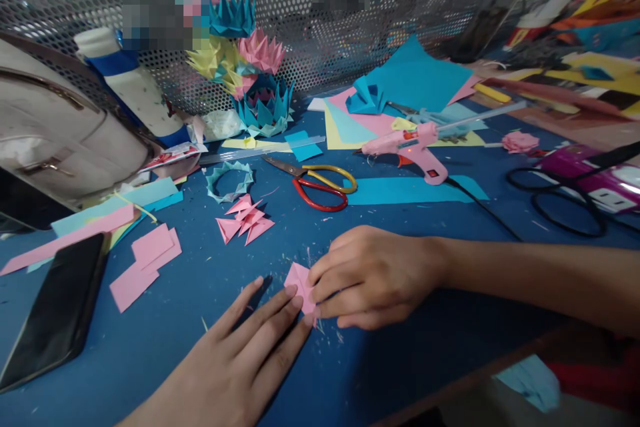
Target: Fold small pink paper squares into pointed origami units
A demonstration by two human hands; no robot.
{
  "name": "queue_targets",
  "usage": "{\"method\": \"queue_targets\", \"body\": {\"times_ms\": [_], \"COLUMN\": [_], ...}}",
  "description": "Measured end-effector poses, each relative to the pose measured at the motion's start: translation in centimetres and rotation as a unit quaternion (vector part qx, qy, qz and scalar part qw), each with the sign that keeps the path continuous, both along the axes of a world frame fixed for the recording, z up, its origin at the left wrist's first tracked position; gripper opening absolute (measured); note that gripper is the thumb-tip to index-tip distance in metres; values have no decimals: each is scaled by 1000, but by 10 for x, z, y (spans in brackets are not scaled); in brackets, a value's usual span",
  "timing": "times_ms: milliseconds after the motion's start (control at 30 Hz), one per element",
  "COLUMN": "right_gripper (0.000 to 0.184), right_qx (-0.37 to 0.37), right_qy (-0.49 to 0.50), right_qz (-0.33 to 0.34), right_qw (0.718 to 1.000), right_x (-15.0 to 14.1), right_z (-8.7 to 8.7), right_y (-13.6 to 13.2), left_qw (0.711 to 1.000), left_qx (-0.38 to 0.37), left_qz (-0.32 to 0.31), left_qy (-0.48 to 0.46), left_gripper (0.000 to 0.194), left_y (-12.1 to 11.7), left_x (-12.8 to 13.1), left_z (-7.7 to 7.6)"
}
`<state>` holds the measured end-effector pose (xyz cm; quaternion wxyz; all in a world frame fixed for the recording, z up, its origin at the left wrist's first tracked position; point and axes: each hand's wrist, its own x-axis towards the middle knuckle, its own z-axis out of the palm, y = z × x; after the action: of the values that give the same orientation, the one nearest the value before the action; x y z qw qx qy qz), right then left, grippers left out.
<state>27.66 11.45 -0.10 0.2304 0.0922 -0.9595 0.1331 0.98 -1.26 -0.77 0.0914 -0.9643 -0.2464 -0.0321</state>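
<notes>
A small folded piece of pink paper (299, 283) lies flat on the blue table. My left hand (250, 347) reaches in from below with its fingers stretched out, their tips resting on the paper's lower left part. From the other side, my right hand (373, 278) has its fingers curled and pressed together on the paper's right edge; my right thumb is mostly hidden. Beyond the hands are several folded pink paper points (245, 219) in a small pile and a light blue ring of folded paper (230, 181). Pink paper rectangles (150, 250) lie to the left.
Red-and-yellow-handled scissors (320, 187) and a pink glue gun (410, 150) with its cord lie behind the hands. At left are a black phone (55, 307), a bag (60, 127) and a white-and-blue bottle (133, 83). Folded paper flowers (263, 103) stand by the mesh panel.
</notes>
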Motion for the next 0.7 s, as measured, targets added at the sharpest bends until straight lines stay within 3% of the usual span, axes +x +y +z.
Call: {"method": "queue_targets", "body": {"times_ms": [467, 700], "right_gripper": [21, 22], "right_qx": [4, -3], "right_qy": [-12, -7], "right_qz": [-2, 3], "right_qw": [1000, 1000], "right_x": [0, -1], "right_z": [1, 1], "right_y": [0, 0], "left_qw": [999, 999], "left_qx": [-17, -4], "left_qz": [8, -10], "left_qy": [-42, -34], "left_gripper": [69, 55], "left_y": [-5, 1], "left_x": [-1, -1], "left_z": [-9, -4]}}
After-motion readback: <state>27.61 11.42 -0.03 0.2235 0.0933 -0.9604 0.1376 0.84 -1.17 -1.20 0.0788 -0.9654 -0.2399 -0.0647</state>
